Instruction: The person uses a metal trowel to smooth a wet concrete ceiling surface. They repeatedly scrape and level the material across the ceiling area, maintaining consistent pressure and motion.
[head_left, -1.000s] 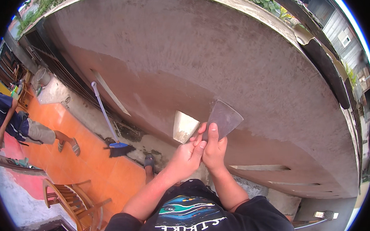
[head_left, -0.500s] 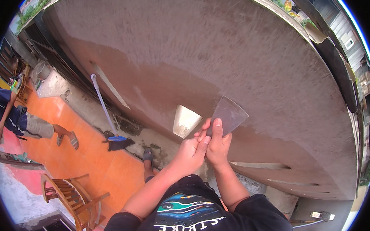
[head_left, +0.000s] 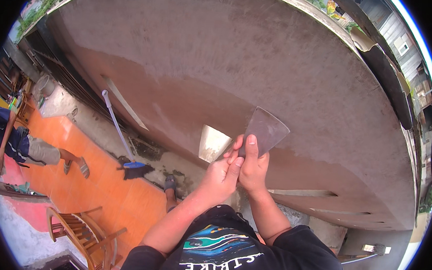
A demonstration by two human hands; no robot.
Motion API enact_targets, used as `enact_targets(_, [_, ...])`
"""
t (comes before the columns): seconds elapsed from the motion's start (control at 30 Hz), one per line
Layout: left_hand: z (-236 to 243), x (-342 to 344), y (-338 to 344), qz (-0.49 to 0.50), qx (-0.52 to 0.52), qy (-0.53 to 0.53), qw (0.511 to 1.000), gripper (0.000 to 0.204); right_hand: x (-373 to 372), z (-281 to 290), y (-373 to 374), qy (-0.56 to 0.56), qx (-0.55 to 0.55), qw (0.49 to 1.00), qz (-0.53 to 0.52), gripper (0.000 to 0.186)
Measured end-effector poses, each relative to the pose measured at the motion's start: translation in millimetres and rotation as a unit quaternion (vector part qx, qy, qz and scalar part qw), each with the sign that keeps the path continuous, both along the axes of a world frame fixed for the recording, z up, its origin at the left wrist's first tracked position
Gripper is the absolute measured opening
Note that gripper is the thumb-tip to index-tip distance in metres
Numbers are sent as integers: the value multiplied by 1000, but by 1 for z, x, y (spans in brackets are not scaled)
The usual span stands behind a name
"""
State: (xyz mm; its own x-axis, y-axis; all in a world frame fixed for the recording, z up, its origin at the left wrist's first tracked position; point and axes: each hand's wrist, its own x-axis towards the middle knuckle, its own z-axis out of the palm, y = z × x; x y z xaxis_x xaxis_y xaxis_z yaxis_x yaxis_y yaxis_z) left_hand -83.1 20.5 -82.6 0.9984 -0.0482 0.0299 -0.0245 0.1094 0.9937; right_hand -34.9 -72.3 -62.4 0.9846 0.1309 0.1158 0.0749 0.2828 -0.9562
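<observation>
A flat, fan-shaped grey scraper (head_left: 270, 130) points up and slightly right in front of a plastered wall. My right hand (head_left: 254, 170) is closed around its narrow end, the thumb lying up along the blade. My left hand (head_left: 219, 180) is closed against the right one at the scraper's base, its fingertips beside the blade's left edge. What lies between the two palms is hidden. Just left of the hands, a light opening (head_left: 213, 145) shows in the wall.
The brown-grey wall (head_left: 181, 45) curves across ahead, darker lower down. A broom (head_left: 118, 127) leans left on a strip of concrete. Behind it are orange tiles (head_left: 100, 192), a wooden chair (head_left: 86, 236) and another person (head_left: 22, 142). A brush (head_left: 377, 250) sits far right.
The scraper has risen slightly against the wall, still in my hands. The view has shifted a little, moving the wall opening and the broom slightly left and down.
</observation>
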Motion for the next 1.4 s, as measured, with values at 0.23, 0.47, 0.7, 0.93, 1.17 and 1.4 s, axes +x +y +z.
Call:
enact_targets(0.23, [0,-6,4,2,29,54,998,45,-5,-4,6,50,-11,999,-11,42])
enact_targets(0.47, [2,-1,7,-1,26,18,1000,47,0,-1,8,19,-12,1000,-8,42])
enact_targets(0.7, [6,-4,14,10,62,-14,998,49,-5,0,15,24,-1,999,-27,42])
enact_targets(0.93, [18,6,26,-10,78,-24,997,50,0,8,25,22,22,998,-47,43])
enact_targets(1.17, [35,5,30,-34,96,-12,995,48,-4,18,27,35,26,997,-64,43])
enact_targets(1.4, [35,4,32,-60,86,-16,994,45,-5,20,26,17,50,995,-85,43])
